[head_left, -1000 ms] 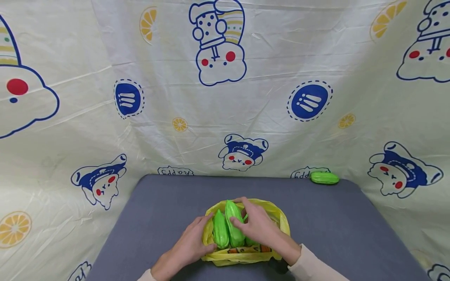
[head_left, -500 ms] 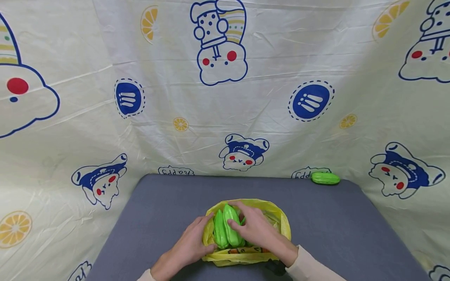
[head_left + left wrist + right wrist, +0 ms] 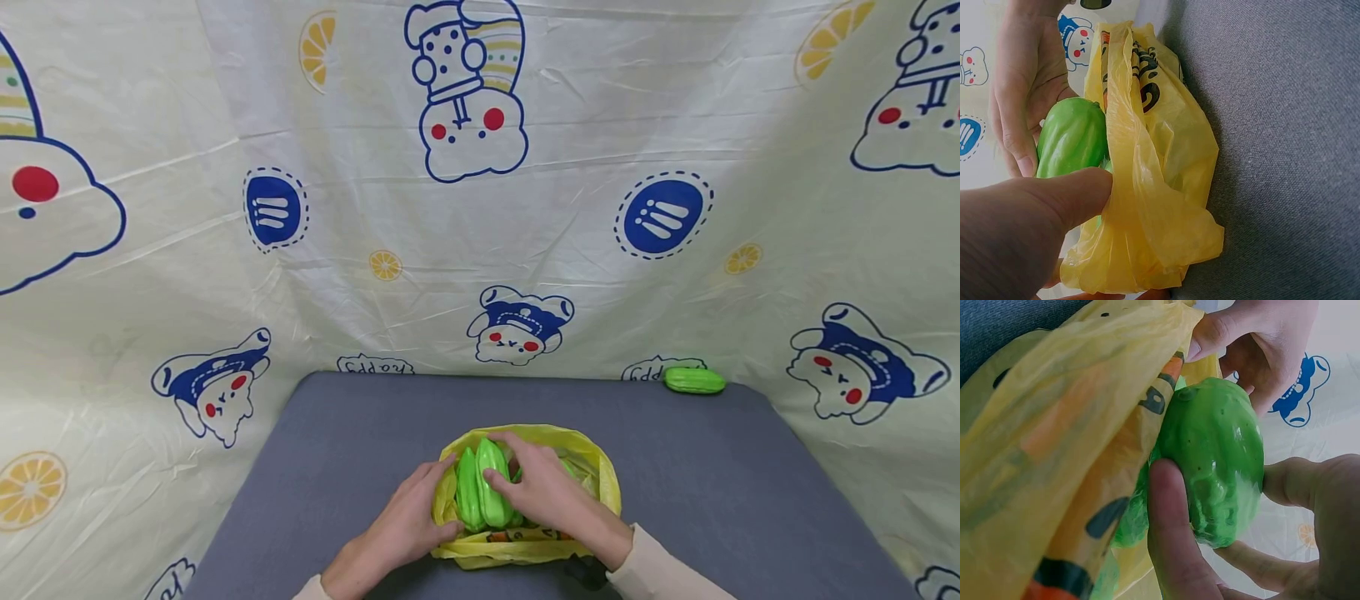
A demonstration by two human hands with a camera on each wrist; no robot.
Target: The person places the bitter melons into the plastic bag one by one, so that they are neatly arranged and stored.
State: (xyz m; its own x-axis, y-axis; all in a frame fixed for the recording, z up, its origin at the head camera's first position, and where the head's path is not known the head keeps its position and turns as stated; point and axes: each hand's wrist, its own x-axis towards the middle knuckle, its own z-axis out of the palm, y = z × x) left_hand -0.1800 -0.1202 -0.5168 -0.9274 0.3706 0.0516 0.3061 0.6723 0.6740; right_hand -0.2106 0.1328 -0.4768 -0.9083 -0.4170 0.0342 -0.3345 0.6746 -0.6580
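A yellow plastic bag stands with its mouth spread wide on the grey table, green ridged gourds inside it. My left hand grips the bag's left rim, thumb over the edge and fingertips outside, as the left wrist view shows on the bag. In the bag's mouth my right hand holds one gourd between thumb and fingers. That gourd looks glossy and bumpy in the right wrist view. Another gourd lies close along its left side. More green shows lower in the bag, partly hidden by my right hand.
One more green gourd lies at the table's far right corner. Behind the grey table hangs a pale printed curtain. A small dark object sits below my right wrist, partly covered by the sleeve.
My right hand has shifted slightly left and lower with its gourd, which now sits closer against the neighbouring one. The left hand stays on the bag's rim.
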